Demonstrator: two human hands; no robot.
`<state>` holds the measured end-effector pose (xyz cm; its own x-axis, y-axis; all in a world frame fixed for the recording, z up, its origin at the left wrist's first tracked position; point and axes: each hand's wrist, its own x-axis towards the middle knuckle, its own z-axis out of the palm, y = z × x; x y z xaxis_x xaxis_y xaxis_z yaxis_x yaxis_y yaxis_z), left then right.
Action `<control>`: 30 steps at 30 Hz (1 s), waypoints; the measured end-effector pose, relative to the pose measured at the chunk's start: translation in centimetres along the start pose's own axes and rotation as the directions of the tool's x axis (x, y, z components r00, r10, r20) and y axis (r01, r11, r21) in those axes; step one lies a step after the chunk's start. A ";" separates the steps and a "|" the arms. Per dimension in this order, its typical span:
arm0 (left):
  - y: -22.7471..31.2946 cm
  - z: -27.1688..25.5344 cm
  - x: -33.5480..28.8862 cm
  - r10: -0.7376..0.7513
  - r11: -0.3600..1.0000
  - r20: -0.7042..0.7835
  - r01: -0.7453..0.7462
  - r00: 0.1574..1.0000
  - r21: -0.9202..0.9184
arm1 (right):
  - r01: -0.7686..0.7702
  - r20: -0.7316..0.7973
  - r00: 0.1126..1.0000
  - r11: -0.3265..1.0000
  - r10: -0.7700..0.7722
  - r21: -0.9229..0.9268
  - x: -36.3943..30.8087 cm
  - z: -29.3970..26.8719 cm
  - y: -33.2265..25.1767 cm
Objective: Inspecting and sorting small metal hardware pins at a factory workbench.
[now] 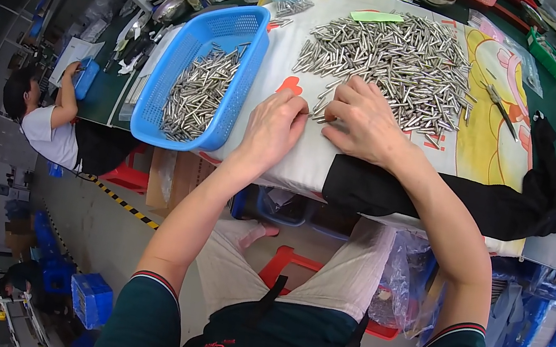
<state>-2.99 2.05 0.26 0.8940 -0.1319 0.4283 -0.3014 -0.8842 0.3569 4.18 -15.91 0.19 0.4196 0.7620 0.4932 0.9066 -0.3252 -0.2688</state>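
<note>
A large heap of short, slim metal pins (399,65) lies on a white printed cloth (311,151). My right hand (366,123) is at the heap's near left edge, fingers curled and thumb drawn in toward a few metal pins at its fingertips. Just left of it, my left hand (274,127) rests low over the cloth with its fingers closed; whatever it may hold is hidden. To the left of that hand stands a blue perforated plastic basket (255,67), partly filled with similar pins (202,91).
A light green strip (376,17) lies on the heap. Pliers (500,109) lie right of it, and a black cloth (428,197) runs along the near edge. Bagged parts (295,6) sit behind the basket. Another person (51,124) works at far left.
</note>
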 end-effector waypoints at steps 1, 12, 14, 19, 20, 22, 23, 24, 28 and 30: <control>-0.1 0.0 0.0 0.011 1.000 0.003 -0.012 1.000 0.004 | 0.001 0.000 1.000 1.000 -0.001 0.001 0.0 0.2 0.0; 0.0 -0.8 0.7 -0.007 0.993 -0.040 0.002 0.999 -0.116 | 0.026 0.016 1.000 0.997 -0.027 0.074 -0.1 0.3 -0.5; 0.3 -0.8 1.1 -0.099 0.977 -0.010 0.095 0.995 -0.193 | 0.016 0.020 1.000 0.997 -0.018 0.074 -0.2 0.1 -0.6; 0.3 1.0 2.2 -0.221 0.898 -0.027 0.193 0.975 -0.396 | -0.062 0.011 0.998 0.998 0.062 0.008 -0.4 -0.4 -0.5; 0.2 1.3 2.2 -0.220 0.897 -0.025 0.193 0.975 -0.398 | -0.059 -0.048 0.997 0.998 0.059 -0.003 -0.6 -0.4 0.1; 0.3 1.6 2.3 -0.183 0.950 -0.049 0.164 0.982 -0.266 | -0.078 -0.099 0.992 0.996 0.074 -0.039 -0.6 -1.1 0.9; 0.3 1.5 2.2 -0.183 0.948 -0.050 0.163 0.982 -0.272 | -0.089 -0.133 0.988 0.995 0.082 -0.041 -0.6 -1.4 1.3; 0.3 1.4 2.1 -0.176 0.966 -0.038 0.165 0.984 -0.198 | -0.099 -0.167 0.982 0.994 0.090 -0.042 -0.6 -1.5 1.6; 0.1 1.2 2.5 -0.053 0.998 -0.024 0.052 0.998 -0.025 | -0.160 -0.240 0.958 0.987 0.155 -0.003 -0.2 -1.3 1.7; 0.4 1.5 2.8 -0.052 0.998 -0.015 0.052 0.999 0.026 | -0.168 -0.250 0.955 0.986 0.159 -0.014 -0.2 -0.9 1.8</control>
<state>-0.11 0.70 0.37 0.9034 -0.0796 0.4213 -0.2459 -0.9011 0.3572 5.80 -17.19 0.37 0.5563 0.5360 0.6350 0.8237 -0.4564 -0.3364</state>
